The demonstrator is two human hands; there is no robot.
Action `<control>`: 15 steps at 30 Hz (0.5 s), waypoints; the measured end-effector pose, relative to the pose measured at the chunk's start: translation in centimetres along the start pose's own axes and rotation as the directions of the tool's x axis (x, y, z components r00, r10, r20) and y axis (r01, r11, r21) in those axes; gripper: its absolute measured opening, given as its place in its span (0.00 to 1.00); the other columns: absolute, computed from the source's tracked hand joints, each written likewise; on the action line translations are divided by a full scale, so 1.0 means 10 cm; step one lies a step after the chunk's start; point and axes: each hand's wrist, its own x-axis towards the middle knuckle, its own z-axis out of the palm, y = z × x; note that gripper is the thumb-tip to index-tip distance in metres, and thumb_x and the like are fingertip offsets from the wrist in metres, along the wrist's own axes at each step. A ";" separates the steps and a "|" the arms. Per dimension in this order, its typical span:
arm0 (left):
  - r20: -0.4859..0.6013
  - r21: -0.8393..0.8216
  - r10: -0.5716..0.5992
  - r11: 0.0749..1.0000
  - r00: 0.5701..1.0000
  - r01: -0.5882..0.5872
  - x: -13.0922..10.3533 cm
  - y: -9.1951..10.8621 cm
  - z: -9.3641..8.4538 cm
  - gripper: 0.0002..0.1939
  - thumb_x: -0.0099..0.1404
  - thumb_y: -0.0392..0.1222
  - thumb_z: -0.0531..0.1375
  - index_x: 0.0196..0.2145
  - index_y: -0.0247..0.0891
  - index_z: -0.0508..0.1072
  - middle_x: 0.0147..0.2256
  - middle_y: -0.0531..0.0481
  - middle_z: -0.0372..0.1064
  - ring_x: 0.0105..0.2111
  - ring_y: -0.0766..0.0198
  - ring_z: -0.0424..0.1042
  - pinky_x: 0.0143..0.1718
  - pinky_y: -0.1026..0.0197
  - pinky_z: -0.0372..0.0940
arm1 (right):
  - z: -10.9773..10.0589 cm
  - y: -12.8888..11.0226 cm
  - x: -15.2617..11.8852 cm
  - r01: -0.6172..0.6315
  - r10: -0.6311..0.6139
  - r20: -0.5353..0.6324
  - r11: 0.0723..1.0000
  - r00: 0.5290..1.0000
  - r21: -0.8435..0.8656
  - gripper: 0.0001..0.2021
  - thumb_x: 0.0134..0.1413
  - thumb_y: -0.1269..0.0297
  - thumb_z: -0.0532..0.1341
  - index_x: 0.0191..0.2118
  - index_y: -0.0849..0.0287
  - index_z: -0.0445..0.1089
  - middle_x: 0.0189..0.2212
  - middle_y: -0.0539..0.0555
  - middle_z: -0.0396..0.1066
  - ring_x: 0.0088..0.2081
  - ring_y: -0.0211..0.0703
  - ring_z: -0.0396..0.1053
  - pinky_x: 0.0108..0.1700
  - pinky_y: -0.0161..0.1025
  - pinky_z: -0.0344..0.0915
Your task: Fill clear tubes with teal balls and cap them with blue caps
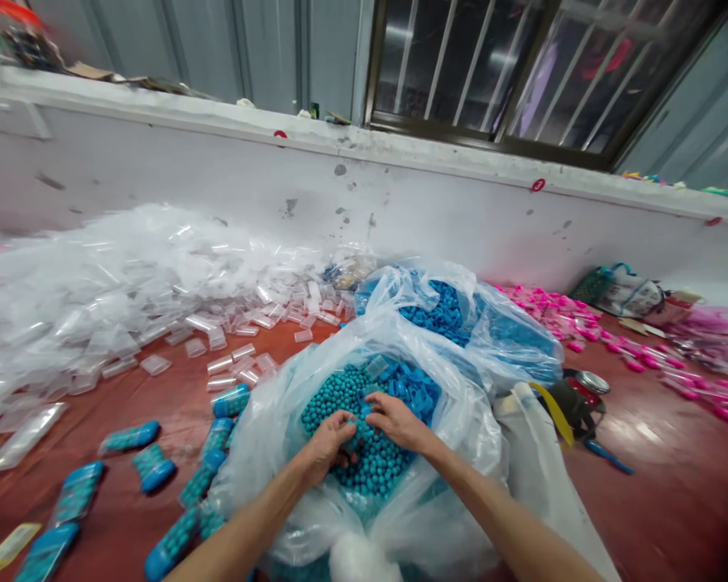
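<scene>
An open clear plastic bag stands in front of me, with round teal beads and flat blue plastic pieces inside. Over the beads, my left hand has its fingers curled together; whatever they pinch is too small to make out. Close beside it, my right hand is bent inward with thumb and fingers drawn together near some blue and clear plastic. I cannot tell exactly what it grips. A small clear container lies on the bag's contents just beyond my hands.
Bead-filled containers with blue ends lie to the left. Behind them is a large heap of clear empty containers. A second bag of blue pieces stands behind the first. Pink pieces, a red jar and a blue tool are right.
</scene>
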 end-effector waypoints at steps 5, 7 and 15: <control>-0.008 0.007 0.070 0.998 0.997 -0.070 -0.02 0.00 0.07 0.28 0.46 0.59 0.61 0.36 0.38 0.58 0.22 0.59 0.62 0.14 0.72 0.62 0.13 0.70 0.50 | 0.17 -0.10 -0.02 -0.007 0.028 -0.140 0.989 0.990 0.151 0.11 0.52 0.64 0.55 0.36 0.60 0.72 0.23 0.49 0.68 0.19 0.34 0.62 0.25 0.31 0.61; -0.036 -0.037 0.086 0.996 0.996 -0.087 -0.04 0.01 0.09 0.30 0.46 0.60 0.61 0.39 0.37 0.58 0.22 0.58 0.63 0.14 0.72 0.62 0.13 0.69 0.52 | 0.20 -0.08 -0.04 0.003 0.020 -0.140 0.986 0.990 0.165 0.14 0.55 0.63 0.51 0.40 0.59 0.72 0.20 0.48 0.67 0.18 0.34 0.61 0.24 0.31 0.62; -0.116 -0.078 0.100 0.991 0.988 -0.109 -0.08 0.06 0.16 0.40 0.46 0.56 0.62 0.51 0.34 0.54 0.23 0.57 0.64 0.14 0.72 0.62 0.13 0.69 0.53 | 0.15 -0.06 -0.07 -0.002 0.006 -0.019 0.979 1.000 0.203 0.15 0.56 0.66 0.48 0.40 0.61 0.71 0.17 0.47 0.62 0.17 0.34 0.59 0.22 0.30 0.59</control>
